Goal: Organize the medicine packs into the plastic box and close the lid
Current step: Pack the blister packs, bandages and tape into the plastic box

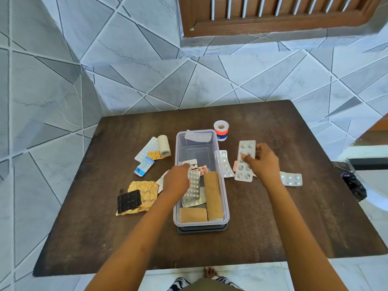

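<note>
A clear plastic box (pixel 224 198) stands open in the middle of the wooden table (pixel 252 227), resting on its dark lid (pixel 201 228). Inside lie two tan bandage rolls (pixel 212 196), several blister packs and a strip (pixel 198 137) at the far end. My left hand (pixel 176 181) is in the box, shut on a white blister pack (pixel 194 185). Just right of the box, above the table, my right hand (pixel 261 161) grips a silver blister pack (pixel 244 162). More packs lie to the right (pixel 290 179) and lean on the box wall (pixel 225 163).
Left of the box lie a white blister pack (pixel 147 149), a white bandage roll (pixel 164 145), a blue sachet (pixel 144 166), a gold foil pack (pixel 144 191) and a black blister pack (pixel 128 201). A tape roll (pixel 221 130) stands behind the box. A tiled wall rises behind the table.
</note>
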Demonstrator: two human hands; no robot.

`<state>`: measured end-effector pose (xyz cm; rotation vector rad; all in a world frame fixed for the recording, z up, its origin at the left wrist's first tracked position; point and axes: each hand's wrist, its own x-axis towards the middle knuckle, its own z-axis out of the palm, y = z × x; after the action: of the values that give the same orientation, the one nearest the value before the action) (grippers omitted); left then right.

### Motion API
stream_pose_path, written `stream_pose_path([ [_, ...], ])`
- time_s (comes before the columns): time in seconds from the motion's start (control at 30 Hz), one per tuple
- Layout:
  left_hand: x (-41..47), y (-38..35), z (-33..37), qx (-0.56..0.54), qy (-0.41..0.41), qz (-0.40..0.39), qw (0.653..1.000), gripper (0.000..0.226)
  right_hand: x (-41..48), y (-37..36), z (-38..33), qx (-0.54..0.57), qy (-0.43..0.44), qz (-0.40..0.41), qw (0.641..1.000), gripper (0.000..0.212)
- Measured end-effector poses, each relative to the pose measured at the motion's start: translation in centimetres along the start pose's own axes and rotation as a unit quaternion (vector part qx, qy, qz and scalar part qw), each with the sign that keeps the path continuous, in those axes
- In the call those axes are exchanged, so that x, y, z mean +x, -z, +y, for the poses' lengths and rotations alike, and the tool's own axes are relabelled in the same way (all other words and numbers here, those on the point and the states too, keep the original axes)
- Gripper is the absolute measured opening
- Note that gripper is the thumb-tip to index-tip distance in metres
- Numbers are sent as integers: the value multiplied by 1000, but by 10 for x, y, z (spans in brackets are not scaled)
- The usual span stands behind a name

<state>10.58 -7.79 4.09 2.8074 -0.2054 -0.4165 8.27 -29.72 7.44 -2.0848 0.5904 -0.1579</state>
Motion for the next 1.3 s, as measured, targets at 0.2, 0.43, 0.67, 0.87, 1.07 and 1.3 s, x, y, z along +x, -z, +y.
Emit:
stream_pose_path([
  [0.2,-2,-13,16,146,-23,-33,988,36,-10,-44,-35,27,60,-133,989,52],
  [0.43,-4,-23,7,146,-24,-9,989,30,3,-81,-30,-45,159,-127,978,22],
  [0.67,9,17,-19,21,-11,68,997,31,32,-108,-32,-434,282,-154,842,41],
  [0.87,12,25,-42,-37,-18,79,996,31,44,-114,-11,-560,281,-158,763,40],
  [1.07,15,26,-41,-40,-38,73,996,31,41,-116,-9,-519,256,-158,800,39],
  [1.3,31,25,4,-76,-138,65,985,25,22,-62,11,-237,115,-29,964,39],
])
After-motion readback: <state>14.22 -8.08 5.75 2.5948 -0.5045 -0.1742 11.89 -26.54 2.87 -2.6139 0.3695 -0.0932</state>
